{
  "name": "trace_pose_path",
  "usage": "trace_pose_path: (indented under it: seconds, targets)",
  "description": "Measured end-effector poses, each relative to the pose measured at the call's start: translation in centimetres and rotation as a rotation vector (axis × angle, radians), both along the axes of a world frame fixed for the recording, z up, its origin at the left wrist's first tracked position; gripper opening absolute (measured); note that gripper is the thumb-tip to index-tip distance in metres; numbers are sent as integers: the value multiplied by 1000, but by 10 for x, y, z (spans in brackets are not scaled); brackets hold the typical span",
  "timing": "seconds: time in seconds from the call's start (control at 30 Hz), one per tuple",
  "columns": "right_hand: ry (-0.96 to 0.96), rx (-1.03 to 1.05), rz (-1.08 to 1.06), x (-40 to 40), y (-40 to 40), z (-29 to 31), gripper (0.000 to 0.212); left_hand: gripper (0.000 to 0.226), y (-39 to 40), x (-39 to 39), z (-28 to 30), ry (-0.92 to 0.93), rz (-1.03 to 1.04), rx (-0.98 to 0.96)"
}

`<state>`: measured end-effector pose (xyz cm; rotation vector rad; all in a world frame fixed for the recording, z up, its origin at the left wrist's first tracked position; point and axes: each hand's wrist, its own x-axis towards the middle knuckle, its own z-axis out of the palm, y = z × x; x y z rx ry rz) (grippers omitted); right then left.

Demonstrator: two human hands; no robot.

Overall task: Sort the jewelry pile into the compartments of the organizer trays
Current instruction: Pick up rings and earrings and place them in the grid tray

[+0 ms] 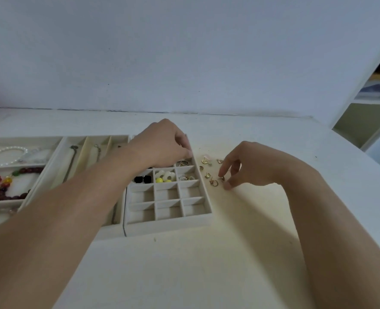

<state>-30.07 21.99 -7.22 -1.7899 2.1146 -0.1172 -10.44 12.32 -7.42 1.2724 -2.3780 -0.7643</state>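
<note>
A small pile of gold earrings [211, 172] lies on the white table just right of the grid tray [206, 204]. My right hand [247, 166] hovers over the pile, thumb and forefinger pinching at a small gold earring [221, 178]. My left hand [164, 143] reaches across the grid tray's far right corner with fingers curled down over a compartment holding gold rings [183, 162]; what it holds is hidden. Other compartments hold black studs [142, 179], white and yellow flower earrings [165, 176] and silver pieces [186, 177].
A long-slot tray [81, 152] with chains sits left of the grid tray. Farther left, a wide tray [17, 167] holds a pearl bracelet [4, 155] and a red bead bracelet [3, 184]. A wall rises behind the table; shelves stand at the far right.
</note>
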Motion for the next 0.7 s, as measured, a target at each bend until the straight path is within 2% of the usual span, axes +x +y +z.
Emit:
trace_pose_path:
  seconds: [0.23, 0.4, 0.7]
  targets:
    - [-37, -59, 19, -1, -1, -2, 8, 3, 6, -5, -3, 45, -46, 38]
    - [-256, -253, -33, -2, 0, 4, 8, 5, 13, -11, -5, 69, -151, 62]
    - [-466, -275, -59, 5, 3, 11, 4, 4, 17, -14, -2, 142, -188, 66]
